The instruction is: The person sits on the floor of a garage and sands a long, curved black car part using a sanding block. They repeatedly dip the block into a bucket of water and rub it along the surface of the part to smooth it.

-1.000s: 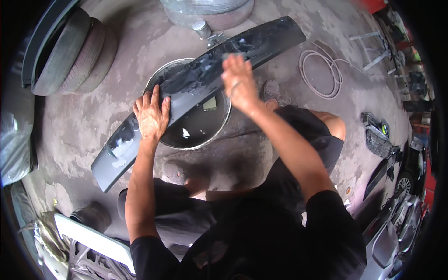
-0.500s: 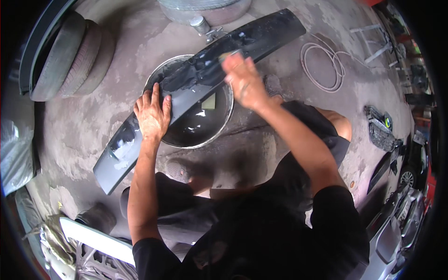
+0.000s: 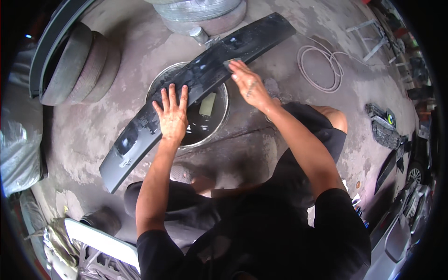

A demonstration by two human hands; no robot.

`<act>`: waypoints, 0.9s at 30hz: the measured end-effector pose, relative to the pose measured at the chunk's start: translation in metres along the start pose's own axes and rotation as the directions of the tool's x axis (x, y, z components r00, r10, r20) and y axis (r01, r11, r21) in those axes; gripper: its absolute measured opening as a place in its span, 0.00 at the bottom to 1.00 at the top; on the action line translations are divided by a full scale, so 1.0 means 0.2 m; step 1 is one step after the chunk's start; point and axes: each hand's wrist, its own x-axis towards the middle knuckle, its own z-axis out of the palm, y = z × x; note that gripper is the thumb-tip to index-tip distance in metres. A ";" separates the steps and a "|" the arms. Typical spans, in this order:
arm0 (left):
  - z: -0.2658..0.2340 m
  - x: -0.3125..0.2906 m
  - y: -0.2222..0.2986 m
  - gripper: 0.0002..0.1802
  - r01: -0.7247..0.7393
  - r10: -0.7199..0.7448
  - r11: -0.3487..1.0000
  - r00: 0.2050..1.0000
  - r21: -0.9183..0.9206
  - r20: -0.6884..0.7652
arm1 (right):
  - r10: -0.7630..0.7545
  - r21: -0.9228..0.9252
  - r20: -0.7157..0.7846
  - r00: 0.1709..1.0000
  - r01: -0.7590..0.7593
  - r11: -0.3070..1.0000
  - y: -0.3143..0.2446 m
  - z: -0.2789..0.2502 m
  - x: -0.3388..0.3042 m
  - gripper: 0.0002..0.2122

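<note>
A long black car trim panel (image 3: 140,124), wet and glossy in patches, lies slantwise across a round basin (image 3: 225,116) of dark water. My left hand (image 3: 172,116) rests flat on the middle of the panel, fingers spread. Farther up, my right hand (image 3: 249,86) presses a small grey piece of sandpaper (image 3: 227,64) against the panel's surface; the fingers cover most of it. A pale green rectangular block (image 3: 207,104) shows in the basin, beside the panel's near edge.
A metal cup with a spray-gun-like fitting (image 3: 199,34) stands beyond the panel, before stacked tires (image 3: 198,11). More tires (image 3: 70,65) lean at the left. A coiled hose (image 3: 322,70) lies at the right, with a black grille part (image 3: 383,126) nearer. A white panel (image 3: 102,240) is at the lower left.
My left hand has slid right and up along the panel, with its fingers more spread. My right hand, blurred before, is now lower over the panel. The pale block in the basin shows more fully.
</note>
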 end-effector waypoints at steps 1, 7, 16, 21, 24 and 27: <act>0.03 -0.02 -0.01 0.50 -0.022 0.016 0.996 0.998 -0.087 -0.069 | 0.008 0.027 -0.058 0.998 -0.006 1.000 0.00 -0.04 0.00 0.19; -0.30 0.03 -0.20 0.28 -0.099 0.037 0.962 0.971 -0.255 -0.236 | -0.094 -0.160 -0.280 0.955 0.050 0.986 -0.16 -0.17 0.08 0.19; -0.42 -0.10 -0.26 0.30 -0.114 0.057 0.913 0.986 -0.391 -0.154 | -0.377 -0.262 0.181 0.908 0.414 0.872 -0.64 0.19 -0.07 0.21; -0.44 -0.10 -0.24 0.35 -0.118 0.054 0.896 0.986 -0.427 -0.157 | -0.047 -0.518 -0.116 0.992 -0.020 0.855 -0.13 -0.24 0.15 0.23; -0.46 -0.11 -0.26 0.35 -0.092 0.046 0.907 0.992 -0.411 -0.118 | -0.005 -0.417 -0.062 0.998 -0.021 0.909 -0.38 -0.03 0.07 0.25; -0.46 -0.10 -0.29 0.37 -0.086 0.054 0.901 0.995 -0.424 -0.088 | -0.206 -0.143 0.037 0.978 0.209 0.968 -0.69 0.23 -0.10 0.24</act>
